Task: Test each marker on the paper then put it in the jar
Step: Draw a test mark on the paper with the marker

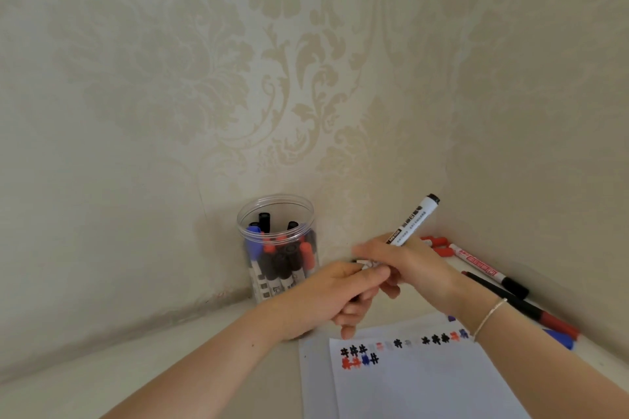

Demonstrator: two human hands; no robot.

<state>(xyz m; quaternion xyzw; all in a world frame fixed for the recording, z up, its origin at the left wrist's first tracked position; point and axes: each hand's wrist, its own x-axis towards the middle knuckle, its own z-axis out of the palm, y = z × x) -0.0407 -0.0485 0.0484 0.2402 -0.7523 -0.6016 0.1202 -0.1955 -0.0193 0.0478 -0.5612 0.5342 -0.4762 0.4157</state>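
Observation:
My right hand (406, 264) grips a white marker (417, 219) whose black-ended barrel sticks up to the right. Curled fingers of my left hand (335, 299) meet the marker's lower end, which is blurred; I cannot tell whether they hold its cap. Both hands hover above the white paper (425, 381), which carries a row of black, red and blue test marks. A clear plastic jar (277, 214) stands at the wall to the left of the hands, with several black, red and blue markers upright inside.
Several loose markers (476, 262) with red and black caps lie on the table along the right wall. A blue cap (561, 340) shows beside my right wrist, which wears a thin bracelet. Patterned walls close off the corner behind.

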